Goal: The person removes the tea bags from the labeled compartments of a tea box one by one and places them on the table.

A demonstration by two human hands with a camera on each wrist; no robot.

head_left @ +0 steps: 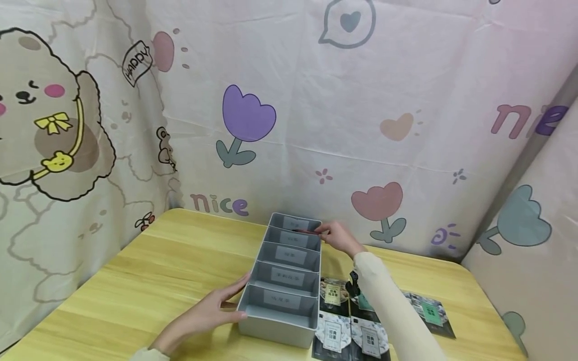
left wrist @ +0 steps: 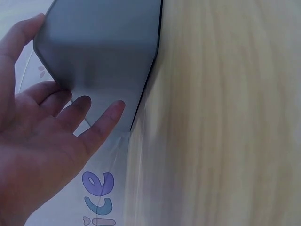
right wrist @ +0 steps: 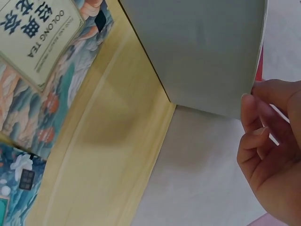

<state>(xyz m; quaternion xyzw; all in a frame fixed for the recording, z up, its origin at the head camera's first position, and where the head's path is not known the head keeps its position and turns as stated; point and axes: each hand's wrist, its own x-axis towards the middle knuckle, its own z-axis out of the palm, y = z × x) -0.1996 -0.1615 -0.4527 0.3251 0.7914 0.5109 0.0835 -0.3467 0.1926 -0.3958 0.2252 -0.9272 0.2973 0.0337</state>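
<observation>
A long grey divider box (head_left: pixel 279 328) with several compartments, each with a paper label, stands lengthwise on the table. At its far right rim, my right hand (head_left: pixel 338 238) pinches a thin red tea packet (head_left: pixel 309 231), which lies across the far compartment. Only a red sliver of that packet (right wrist: pixel 260 66) shows past the box wall (right wrist: pixel 202 52) in the right wrist view, beside the right hand (right wrist: pixel 275 136). My left hand (head_left: pixel 212 311) touches the near left side of the box. In the left wrist view, the left hand's fingers (left wrist: pixel 106 123) are spread loosely against the wall.
Several tea packets (head_left: pixel 331 338) lie right of the box, partly under the right forearm. One with a green label (head_left: pixel 429 313) sits farther right. An oolong tea packet (right wrist: pixel 40 52) appears in the right wrist view. Printed curtains (head_left: pixel 298 120) stand behind the wooden table (head_left: pixel 198 250).
</observation>
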